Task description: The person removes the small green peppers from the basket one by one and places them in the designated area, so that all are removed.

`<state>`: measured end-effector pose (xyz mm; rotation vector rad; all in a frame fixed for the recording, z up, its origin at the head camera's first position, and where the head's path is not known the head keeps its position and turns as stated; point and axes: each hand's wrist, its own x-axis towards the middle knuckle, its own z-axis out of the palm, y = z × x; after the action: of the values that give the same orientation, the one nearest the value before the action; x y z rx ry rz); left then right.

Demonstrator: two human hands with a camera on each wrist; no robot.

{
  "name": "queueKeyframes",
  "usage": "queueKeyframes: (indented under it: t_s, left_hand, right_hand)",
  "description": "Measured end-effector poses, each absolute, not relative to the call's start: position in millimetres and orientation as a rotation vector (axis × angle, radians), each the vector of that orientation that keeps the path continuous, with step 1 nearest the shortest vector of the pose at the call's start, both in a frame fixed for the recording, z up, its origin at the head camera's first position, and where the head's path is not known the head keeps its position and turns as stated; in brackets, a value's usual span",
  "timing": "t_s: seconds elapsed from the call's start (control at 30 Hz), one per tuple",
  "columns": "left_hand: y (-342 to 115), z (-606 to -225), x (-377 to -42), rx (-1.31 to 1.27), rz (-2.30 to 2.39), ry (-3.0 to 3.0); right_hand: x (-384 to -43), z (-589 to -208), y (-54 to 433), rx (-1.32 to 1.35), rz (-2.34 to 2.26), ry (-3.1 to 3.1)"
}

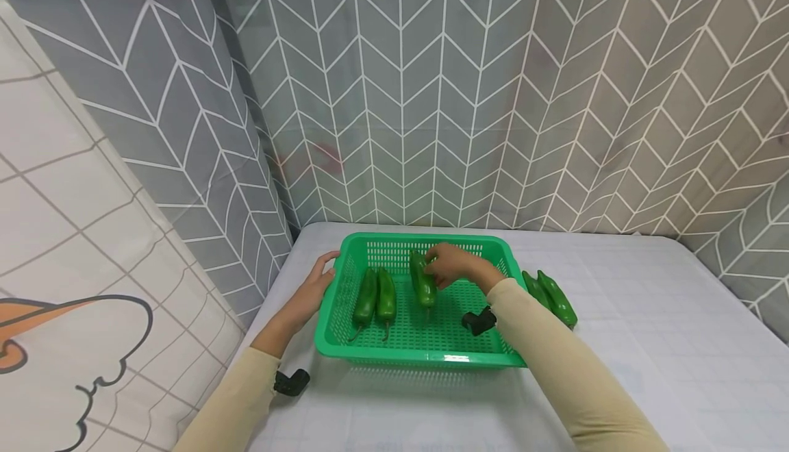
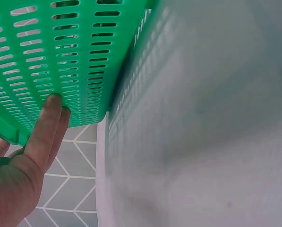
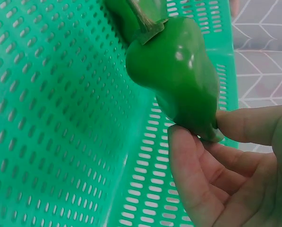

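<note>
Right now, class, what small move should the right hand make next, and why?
Probably ease the held pepper down: the right hand pinches its tip inside the basket, with bare floor beside the two peppers lying there.

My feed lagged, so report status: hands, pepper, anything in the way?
Left hand holds green basket by its left side. Right hand pinches green pepper by its stemless end, inside basket. Floor contact unclear. Nothing visibly in the way.

Basket (image 1: pixel 425 354) on table (image 1: pixel 666 342), two peppers (image 1: pixel 366 296) inside left, third pepper (image 1: pixel 422 282) at centre, two more peppers (image 1: pixel 557 298) outside right
</note>
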<state>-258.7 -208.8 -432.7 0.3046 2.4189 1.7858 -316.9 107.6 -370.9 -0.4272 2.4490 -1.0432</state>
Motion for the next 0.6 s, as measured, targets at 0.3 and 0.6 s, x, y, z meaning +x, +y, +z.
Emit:
queueKeyframes:
  t_s: [0.3, 0.6]
  left_hand:
    - [-208.7, -434.2, -260.2, 0.305, 1.781, 2.424]
    - [-209.3, -436.3, -261.3, 0.296, 1.787, 2.43]
  right_hand:
    - [-316.6, -365.9, 121.6, -0.444, -1.048, 2.467]
    - [-316.8, -359.6, 137.3, -0.458, -1.088, 2.435]
